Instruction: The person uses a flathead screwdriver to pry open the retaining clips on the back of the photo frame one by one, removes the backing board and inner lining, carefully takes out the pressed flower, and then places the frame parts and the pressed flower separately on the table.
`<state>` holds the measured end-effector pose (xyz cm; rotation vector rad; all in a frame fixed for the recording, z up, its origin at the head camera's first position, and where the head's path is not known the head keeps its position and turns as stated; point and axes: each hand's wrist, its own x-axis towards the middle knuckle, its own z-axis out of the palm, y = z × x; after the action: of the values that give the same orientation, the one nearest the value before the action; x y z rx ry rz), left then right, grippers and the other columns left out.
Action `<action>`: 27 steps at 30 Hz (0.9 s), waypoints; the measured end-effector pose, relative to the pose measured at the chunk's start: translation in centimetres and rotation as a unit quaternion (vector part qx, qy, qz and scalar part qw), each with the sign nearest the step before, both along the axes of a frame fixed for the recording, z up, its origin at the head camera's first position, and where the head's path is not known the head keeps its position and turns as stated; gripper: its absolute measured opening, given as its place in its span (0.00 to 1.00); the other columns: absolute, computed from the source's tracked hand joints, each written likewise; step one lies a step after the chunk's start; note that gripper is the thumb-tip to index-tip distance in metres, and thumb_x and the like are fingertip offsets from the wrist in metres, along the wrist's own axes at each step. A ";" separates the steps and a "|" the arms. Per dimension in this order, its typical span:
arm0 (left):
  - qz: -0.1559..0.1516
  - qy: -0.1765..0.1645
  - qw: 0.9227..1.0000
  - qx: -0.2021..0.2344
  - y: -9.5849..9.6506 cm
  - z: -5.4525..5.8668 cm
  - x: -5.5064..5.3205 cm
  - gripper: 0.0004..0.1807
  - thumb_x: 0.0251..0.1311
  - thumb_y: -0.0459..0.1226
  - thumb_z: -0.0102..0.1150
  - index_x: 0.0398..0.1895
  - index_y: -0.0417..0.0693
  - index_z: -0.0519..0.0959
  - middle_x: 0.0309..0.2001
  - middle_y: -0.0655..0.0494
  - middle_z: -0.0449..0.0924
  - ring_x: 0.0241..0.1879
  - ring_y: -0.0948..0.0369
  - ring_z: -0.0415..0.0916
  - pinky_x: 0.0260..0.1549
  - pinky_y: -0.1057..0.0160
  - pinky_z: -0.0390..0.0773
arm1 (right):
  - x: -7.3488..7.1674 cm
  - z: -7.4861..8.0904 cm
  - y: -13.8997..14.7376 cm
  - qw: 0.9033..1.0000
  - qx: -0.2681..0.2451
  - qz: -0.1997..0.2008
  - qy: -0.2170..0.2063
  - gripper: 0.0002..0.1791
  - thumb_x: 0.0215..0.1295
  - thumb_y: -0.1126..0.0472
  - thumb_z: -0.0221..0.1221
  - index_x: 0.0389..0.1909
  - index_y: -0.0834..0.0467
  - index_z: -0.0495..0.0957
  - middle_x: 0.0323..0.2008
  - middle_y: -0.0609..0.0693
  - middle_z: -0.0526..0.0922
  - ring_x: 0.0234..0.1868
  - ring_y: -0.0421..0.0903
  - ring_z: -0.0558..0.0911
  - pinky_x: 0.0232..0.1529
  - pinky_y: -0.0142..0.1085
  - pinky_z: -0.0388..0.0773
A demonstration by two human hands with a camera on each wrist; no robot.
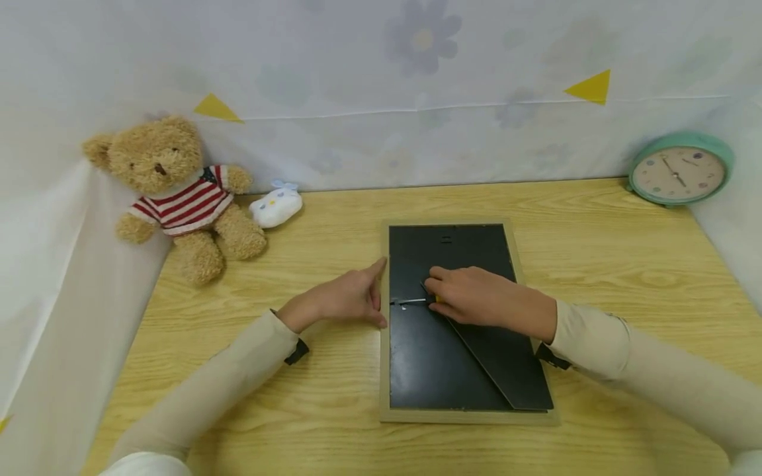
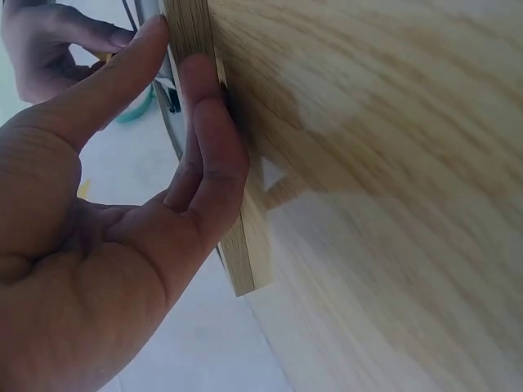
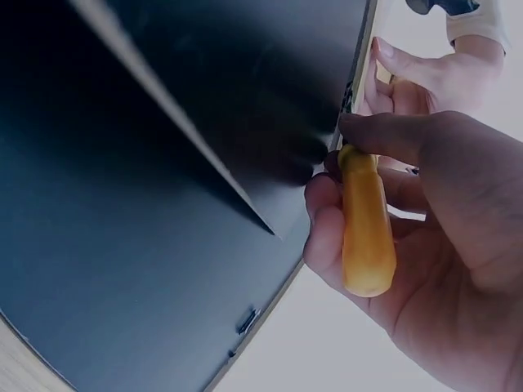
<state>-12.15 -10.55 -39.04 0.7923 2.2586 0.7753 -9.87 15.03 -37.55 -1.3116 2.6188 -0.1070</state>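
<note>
A picture frame (image 1: 385, 370) with a light wood border lies face down, its black backing board (image 1: 440, 370) upward. On the backing a black stand leg (image 1: 506, 370) slants toward the lower right. My right hand (image 1: 476, 294) grips a screwdriver by its yellow handle (image 3: 368, 229). The metal shaft (image 1: 414, 301) points left, with its tip at the backing's left edge, near a small metal tab. My left hand (image 1: 351, 297) rests against the frame's left side, fingers (image 2: 216, 139) on the wooden border. In the right wrist view, the yellow handle's butt faces the camera.
A teddy bear (image 1: 184, 198) in a striped shirt sits at the back left, beside a small white plush (image 1: 276, 206). At the back right stands a green clock (image 1: 678, 168). A patterned cloth (image 1: 357, 79) hangs behind the wooden table (image 1: 607, 264).
</note>
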 end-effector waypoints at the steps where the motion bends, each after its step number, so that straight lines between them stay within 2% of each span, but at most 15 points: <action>1: 0.002 -0.003 1.000 -0.001 0.0 0.0 -0.1 0.67 0.49 0.39 0.79 0.78 0.30 0.36 0.29 0.62 0.81 0.28 0.67 0.78 0.34 0.67 0.78 | -0.1 0.0 -0.1 1.000 0.001 0.002 0.000 0.09 0.70 0.56 0.63 0.37 0.58 0.78 0.30 0.48 0.70 0.20 0.38 0.68 0.21 0.31 0.69; 8: 0.010 -0.022 1.000 -0.002 0.0 0.1 -0.2 0.68 0.50 0.39 0.79 0.79 0.34 0.35 0.30 0.61 0.81 0.29 0.65 0.78 0.34 0.66 0.77 | -0.3 0.0 -0.6 1.000 0.010 0.009 0.004 0.09 0.70 0.55 0.63 0.39 0.58 0.79 0.32 0.49 0.71 0.21 0.38 0.69 0.23 0.31 0.71; 20: 0.009 -0.020 1.000 0.008 0.0 -0.3 -0.3 0.68 0.49 0.39 0.79 0.78 0.33 0.35 0.29 0.62 0.81 0.28 0.66 0.78 0.33 0.66 0.77 | -0.3 0.0 -0.5 1.000 -0.001 0.008 0.003 0.09 0.68 0.56 0.65 0.38 0.58 0.79 0.31 0.48 0.71 0.22 0.38 0.69 0.23 0.30 0.72; 27: 0.011 -0.026 0.999 0.015 -0.1 -0.2 -0.2 0.68 0.50 0.38 0.79 0.79 0.33 0.34 0.29 0.61 0.81 0.29 0.65 0.79 0.33 0.66 0.78 | -0.5 -0.6 -0.7 1.000 -0.018 0.016 0.006 0.09 0.68 0.56 0.64 0.37 0.58 0.78 0.32 0.48 0.70 0.22 0.38 0.69 0.23 0.30 0.71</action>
<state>-12.30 -10.65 -39.23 0.7540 2.2182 0.8325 -10.32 14.37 -38.20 -1.3701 2.6162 -0.1410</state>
